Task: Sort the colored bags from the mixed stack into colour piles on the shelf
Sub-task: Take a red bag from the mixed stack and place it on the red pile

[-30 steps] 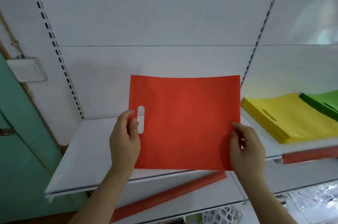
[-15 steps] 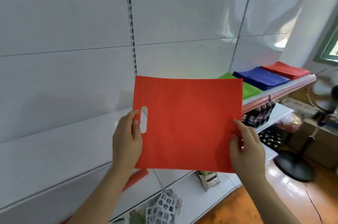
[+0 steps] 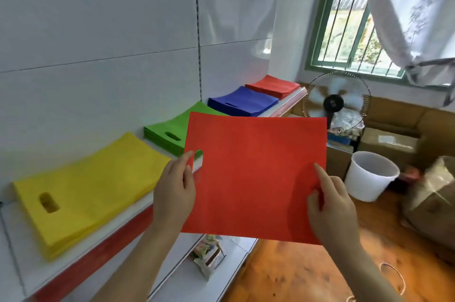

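Item: red bag (image 3: 256, 176), flat, held upright in the air in front of the shelf (image 3: 118, 230), handle slot toward the left.

Left hand (image 3: 176, 193): pinches the bag's left edge beside the slot, thumb in front.
Right hand (image 3: 330, 208): pinches the lower right edge, index finger laid straight along the face.

Shelf, near to far: yellow pile (image 3: 86, 188), green pile (image 3: 170, 131) partly hidden behind the held bag, blue pile (image 3: 242, 102), red pile (image 3: 273, 86) at the far end.

Beyond the shelf: fan (image 3: 336, 102), white bucket (image 3: 369, 175), cardboard boxes (image 3: 394, 129), window (image 3: 354, 16).

Risks, judged: the matching pile is farthest off, so the limp sheet must cross three others; an edge-only grip may let it sag, fold or brush a pile askew. Draught from the fan, if running, could lift it on release.
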The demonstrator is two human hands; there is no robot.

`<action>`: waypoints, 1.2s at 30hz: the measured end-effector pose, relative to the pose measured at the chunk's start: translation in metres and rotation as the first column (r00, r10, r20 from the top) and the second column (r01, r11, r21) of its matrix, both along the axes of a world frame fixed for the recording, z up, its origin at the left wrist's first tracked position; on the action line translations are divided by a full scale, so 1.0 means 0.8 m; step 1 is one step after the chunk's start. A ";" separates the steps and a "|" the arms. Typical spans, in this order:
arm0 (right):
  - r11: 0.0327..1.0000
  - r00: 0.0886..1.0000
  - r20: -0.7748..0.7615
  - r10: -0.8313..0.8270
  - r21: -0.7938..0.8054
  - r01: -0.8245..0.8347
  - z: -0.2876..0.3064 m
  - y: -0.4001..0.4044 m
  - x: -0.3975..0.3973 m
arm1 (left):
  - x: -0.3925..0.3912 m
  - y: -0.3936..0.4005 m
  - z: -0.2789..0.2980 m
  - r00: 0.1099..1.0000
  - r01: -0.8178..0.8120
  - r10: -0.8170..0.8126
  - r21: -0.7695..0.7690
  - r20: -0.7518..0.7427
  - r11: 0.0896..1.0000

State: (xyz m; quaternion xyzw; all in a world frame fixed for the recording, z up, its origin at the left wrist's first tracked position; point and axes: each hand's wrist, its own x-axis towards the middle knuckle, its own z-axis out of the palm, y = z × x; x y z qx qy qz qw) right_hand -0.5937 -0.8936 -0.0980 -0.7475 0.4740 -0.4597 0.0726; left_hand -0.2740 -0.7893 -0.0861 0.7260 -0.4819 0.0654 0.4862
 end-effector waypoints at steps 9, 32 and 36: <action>0.976 0.973 -0.081 -0.215 -0.001 0.216 0.020 -0.175 -0.065 | -0.050 -0.246 0.022 0.987 0.154 -0.154 0.008 -0.039 0.988; 0.985 0.988 -0.066 -0.139 0.089 0.145 0.000 -0.710 -0.191 | -0.194 -0.755 0.022 0.994 0.097 -0.094 0.041 -0.062 0.994; 0.991 0.992 -0.090 -0.089 0.087 0.097 -0.004 -0.815 -0.164 | -0.171 -0.834 0.014 0.997 0.019 -0.017 0.027 -0.074 0.999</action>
